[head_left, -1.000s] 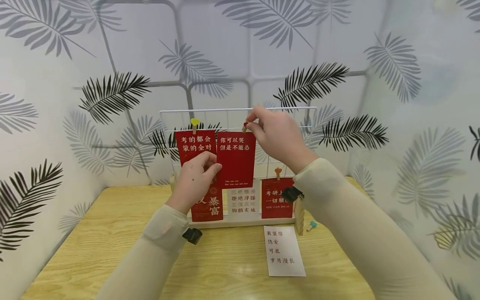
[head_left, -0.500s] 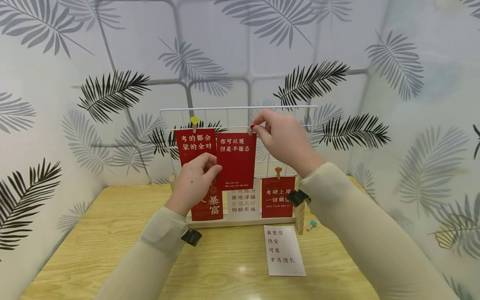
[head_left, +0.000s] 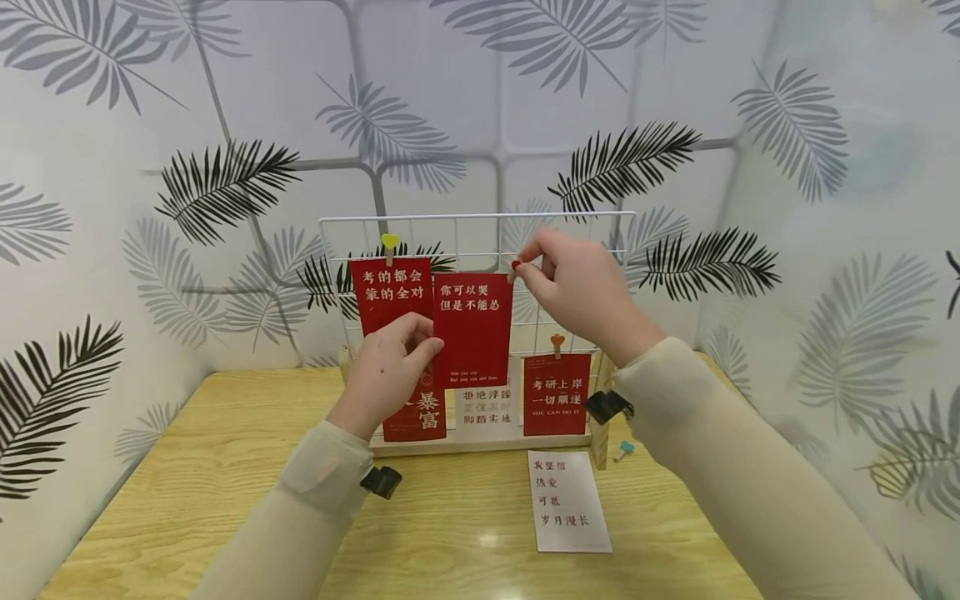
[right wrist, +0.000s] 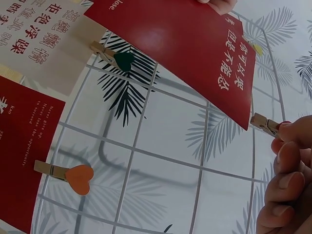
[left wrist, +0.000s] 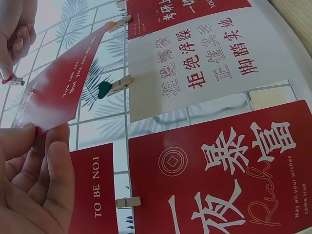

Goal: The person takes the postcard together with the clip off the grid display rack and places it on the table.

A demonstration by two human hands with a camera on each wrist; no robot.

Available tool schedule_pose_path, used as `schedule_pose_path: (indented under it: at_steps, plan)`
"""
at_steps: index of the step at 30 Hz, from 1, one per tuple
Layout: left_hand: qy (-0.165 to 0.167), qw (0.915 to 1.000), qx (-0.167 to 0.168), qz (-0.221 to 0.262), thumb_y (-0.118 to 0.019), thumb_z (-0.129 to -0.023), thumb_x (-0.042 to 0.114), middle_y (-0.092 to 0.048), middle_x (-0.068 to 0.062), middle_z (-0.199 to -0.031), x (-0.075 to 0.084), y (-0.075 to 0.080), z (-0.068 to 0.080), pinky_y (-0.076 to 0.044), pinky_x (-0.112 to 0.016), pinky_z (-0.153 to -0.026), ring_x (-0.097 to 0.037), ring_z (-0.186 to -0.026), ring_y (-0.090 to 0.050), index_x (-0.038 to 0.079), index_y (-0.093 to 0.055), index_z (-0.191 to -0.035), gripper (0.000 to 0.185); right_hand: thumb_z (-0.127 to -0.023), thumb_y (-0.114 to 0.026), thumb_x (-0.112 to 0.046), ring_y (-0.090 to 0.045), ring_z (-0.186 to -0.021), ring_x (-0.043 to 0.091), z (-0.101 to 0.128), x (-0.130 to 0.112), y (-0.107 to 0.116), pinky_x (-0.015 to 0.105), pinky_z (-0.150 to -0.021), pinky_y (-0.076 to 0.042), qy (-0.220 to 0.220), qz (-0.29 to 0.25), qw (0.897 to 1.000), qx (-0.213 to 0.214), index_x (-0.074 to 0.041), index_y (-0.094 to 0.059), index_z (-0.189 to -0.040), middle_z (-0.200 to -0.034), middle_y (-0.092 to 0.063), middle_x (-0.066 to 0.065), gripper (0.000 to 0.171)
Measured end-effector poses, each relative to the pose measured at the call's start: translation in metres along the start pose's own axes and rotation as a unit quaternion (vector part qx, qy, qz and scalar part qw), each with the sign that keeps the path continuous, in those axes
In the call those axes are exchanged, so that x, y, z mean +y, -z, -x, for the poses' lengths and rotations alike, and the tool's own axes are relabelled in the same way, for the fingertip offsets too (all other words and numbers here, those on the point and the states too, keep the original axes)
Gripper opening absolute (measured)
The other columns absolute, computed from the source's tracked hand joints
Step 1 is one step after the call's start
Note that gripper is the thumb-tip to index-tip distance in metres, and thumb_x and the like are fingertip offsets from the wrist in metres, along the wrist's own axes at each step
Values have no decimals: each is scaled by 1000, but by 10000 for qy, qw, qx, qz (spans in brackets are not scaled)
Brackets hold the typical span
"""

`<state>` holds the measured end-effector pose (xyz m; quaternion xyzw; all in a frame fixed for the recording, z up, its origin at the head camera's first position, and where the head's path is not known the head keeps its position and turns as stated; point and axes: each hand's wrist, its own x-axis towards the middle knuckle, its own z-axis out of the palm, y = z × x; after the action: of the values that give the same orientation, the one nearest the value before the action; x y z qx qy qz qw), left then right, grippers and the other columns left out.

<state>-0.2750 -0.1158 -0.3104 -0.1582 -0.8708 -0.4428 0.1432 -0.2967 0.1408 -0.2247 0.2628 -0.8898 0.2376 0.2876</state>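
My left hand (head_left: 390, 367) pinches the left edge of a red card (head_left: 474, 333) with white lettering, held in front of the white wire grid (head_left: 551, 217). In the left wrist view the card tilts away from the grid. My right hand (head_left: 577, 279) pinches a small wooden clothespin (right wrist: 264, 124) with a red top by the card's upper right corner. In the right wrist view the clothespin's tip is right beside that corner. Left of it, another red card (head_left: 391, 287) hangs from a clothespin with a yellow heart (head_left: 389, 242), partly hidden by my left hand.
Lower on the grid hang a red card (head_left: 557, 408) under an orange heart clothespin (right wrist: 73, 178), a white card (left wrist: 195, 63) with a green heart clothespin (left wrist: 109, 87), and another red card (left wrist: 219, 170). A white card (head_left: 570, 508) and a blue-topped clothespin (head_left: 624, 450) lie on the table.
My right hand with the clothespin has moved right and slightly down, from the card's top edge to its corner. The held card has dropped a little, with my left hand still on it.
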Motion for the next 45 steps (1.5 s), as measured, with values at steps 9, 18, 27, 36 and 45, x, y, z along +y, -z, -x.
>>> schedule_pose_path:
  at_steps: [9,18,27,36,45]
  plan:
    - [-36,10000,-28,82,-65,-101,22,-64,-3,-85,-2,-1,3,-52,-37,-60,-29,-73,-65,15,-62,-111,12,-100,-62,-25,-45,-48,19,9,4,1,35,-54,-38,-29,-51,10000,-24,-14,-68,-105,-59,-50,-1,13]
    - [-234,9997,28,79,-66,-100,21,-64,-2,-83,-2,-2,8,-52,-37,-61,-20,-69,-63,14,-62,-109,12,-100,-63,-27,-44,-51,18,17,8,2,35,-52,-37,-92,-19,9999,-37,-15,-68,-104,-60,-51,-2,14]
    - [-271,9996,-5,111,-67,-100,20,-64,-1,-86,1,-3,13,-53,-35,-66,-19,-71,-63,13,-63,-110,13,-100,-63,-26,-44,-48,17,24,12,6,34,-48,-36,-148,-85,9999,6,-16,-68,-103,-60,-51,-2,11]
    - [-564,9984,-2,-77,-68,-99,20,-63,3,-83,3,-9,24,-49,-34,-61,-19,-69,-56,16,-63,-104,8,-100,-63,-25,-43,-49,17,38,19,8,35,-51,-38,-166,-256,9994,186,-14,-68,-103,-59,-49,-2,12]
    - [-394,9992,21,-107,-68,-99,21,-63,3,-85,0,-12,32,-51,-35,-64,-19,-72,-57,15,-64,-107,11,-100,-62,-22,-43,-48,16,48,26,8,34,-51,-38,-183,-455,9985,256,-15,-68,-100,-59,-48,-3,9]
